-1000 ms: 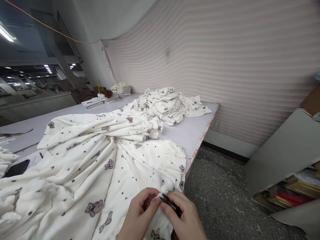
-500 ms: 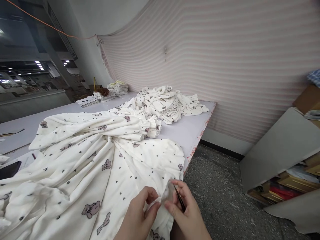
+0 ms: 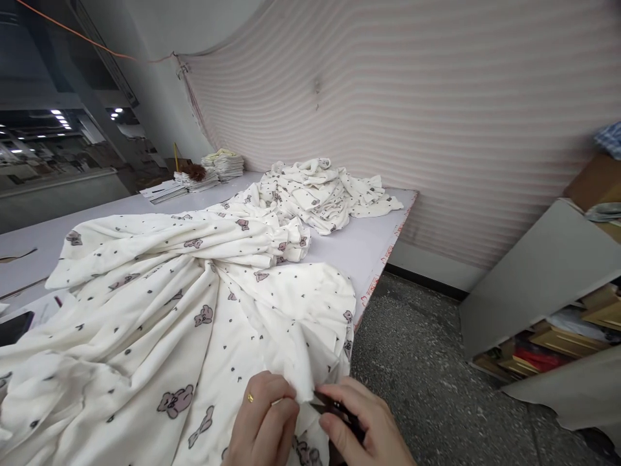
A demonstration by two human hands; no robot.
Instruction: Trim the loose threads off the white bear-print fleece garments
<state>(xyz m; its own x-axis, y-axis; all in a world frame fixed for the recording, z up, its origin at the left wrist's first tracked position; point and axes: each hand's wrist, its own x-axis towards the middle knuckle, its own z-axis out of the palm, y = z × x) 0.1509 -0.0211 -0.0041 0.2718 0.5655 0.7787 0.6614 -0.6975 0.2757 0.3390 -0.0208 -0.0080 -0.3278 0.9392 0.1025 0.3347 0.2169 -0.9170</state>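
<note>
1. A person's left hand [image 3: 264,427] is pinching the near hem of a white printed cloth [image 3: 194,304] at the bottom of the head view, thumb and fingers closed on a raised fold, a gold ring [image 3: 250,398] showing on one finger.
2. The right hand [image 3: 369,427] is gripping a pair of dark snips [image 3: 326,406], fingers wrapped narrowly around them; the tip is pointing left and lying just beside the left fingertips, at the pinched fold.
3. The cloth is spreading away from both hands across the pale table [image 3: 349,249], its bulk lying up and to the left of them, its near corner hanging at the table's edge above the speckled floor [image 3: 427,362].
4. A second heap of printed cloth [image 3: 320,191] is lying at the table's far end, well apart from the hands, with folded stacks [image 3: 223,165] beyond it and a dark phone [image 3: 12,327] at the left edge.
5. Against half a second ago, the snips are now lying nearly level rather than standing up along the right fingers, and the hands are sitting lower in the view.
6. The left hand is now turned so that the ring is showing; the fold is still caught between the two hands.
</note>
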